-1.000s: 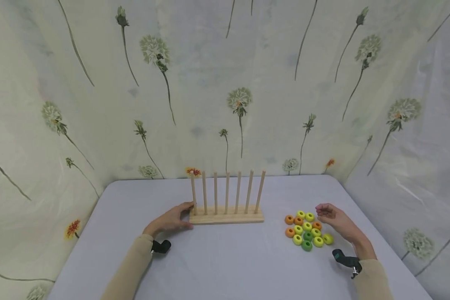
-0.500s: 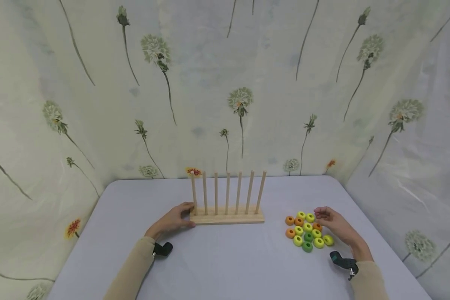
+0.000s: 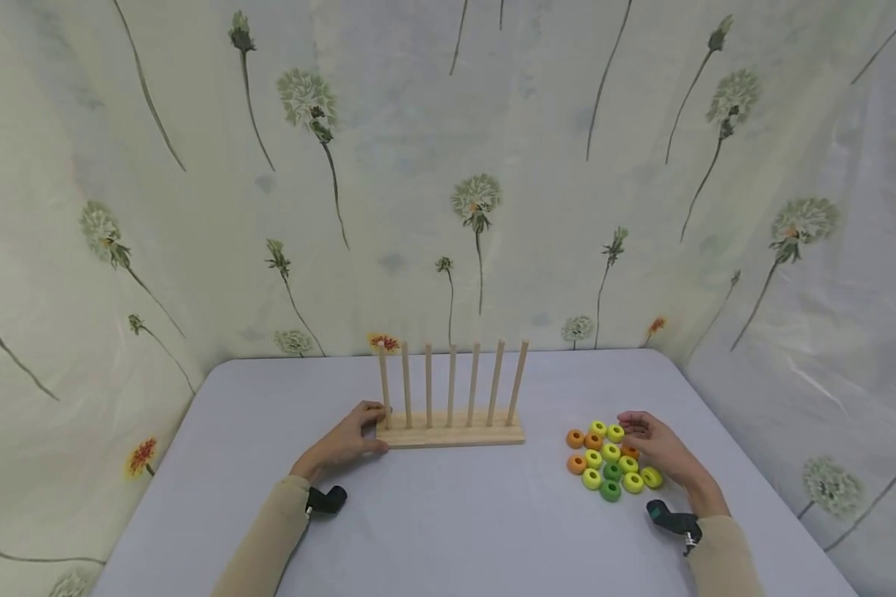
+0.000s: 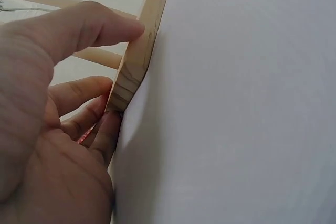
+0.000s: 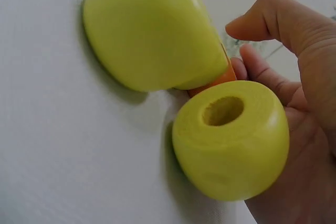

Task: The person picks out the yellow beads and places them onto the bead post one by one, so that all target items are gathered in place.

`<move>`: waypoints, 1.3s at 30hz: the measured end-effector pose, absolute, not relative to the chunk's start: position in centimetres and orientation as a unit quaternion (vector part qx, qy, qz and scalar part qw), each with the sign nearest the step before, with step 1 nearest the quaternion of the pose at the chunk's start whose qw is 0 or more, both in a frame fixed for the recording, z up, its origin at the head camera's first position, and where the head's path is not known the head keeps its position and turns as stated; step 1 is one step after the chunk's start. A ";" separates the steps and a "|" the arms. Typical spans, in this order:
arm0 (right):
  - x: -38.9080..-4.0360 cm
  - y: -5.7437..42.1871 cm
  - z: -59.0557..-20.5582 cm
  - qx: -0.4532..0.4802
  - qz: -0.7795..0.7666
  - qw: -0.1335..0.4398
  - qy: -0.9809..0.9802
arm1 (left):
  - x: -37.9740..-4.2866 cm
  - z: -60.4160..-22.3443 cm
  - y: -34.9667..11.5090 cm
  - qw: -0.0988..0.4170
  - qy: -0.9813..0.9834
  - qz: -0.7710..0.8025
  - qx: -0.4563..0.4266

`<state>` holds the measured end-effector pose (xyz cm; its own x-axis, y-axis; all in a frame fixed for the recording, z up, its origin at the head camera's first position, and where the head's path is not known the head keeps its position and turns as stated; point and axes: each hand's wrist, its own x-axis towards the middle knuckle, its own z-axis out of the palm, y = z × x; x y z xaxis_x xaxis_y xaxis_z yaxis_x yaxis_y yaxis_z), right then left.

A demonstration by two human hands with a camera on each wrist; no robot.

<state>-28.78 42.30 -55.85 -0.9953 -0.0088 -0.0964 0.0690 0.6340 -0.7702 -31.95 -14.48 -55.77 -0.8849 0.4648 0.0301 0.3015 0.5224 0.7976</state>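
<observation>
Tabletop [image 3: 463, 522] bears peg rack [image 3: 451, 434] (left grip [image 3: 342, 436] holding) and beads [image 3: 611, 458].

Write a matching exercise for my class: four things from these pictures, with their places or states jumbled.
1. left hand
2. right hand
3. pegs
4. green beads

A. upright in a row
B. beside an orange bead, not gripping it
C. exactly two on the table
D. gripping the end of the wooden base

Pairs: 1-D; 2-B; 3-A; 4-C
</observation>
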 end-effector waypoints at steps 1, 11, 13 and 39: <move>-28.8 42.3 -55.9 0.019 -0.428 0.046 0.902 | -32.0 -55.8 -14.5 0.093 0.867 0.437 0.222; -29.3 42.1 -56.4 0.028 -0.424 0.041 0.904 | -31.7 -56.1 -14.6 0.088 0.864 0.450 0.207; -29.3 42.0 -56.4 0.025 -0.421 0.040 0.906 | -31.6 -56.1 -14.6 0.086 0.863 0.451 0.209; -28.3 41.4 -55.3 0.028 -0.413 0.047 0.909 | -31.7 -55.7 -14.2 0.093 0.859 0.465 0.195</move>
<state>-28.31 41.41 -55.35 -0.9941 0.0125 -0.1081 0.0897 0.6571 -0.7485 -31.68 -14.22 -55.66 -0.9068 0.4210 0.0221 0.2487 0.4917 0.8345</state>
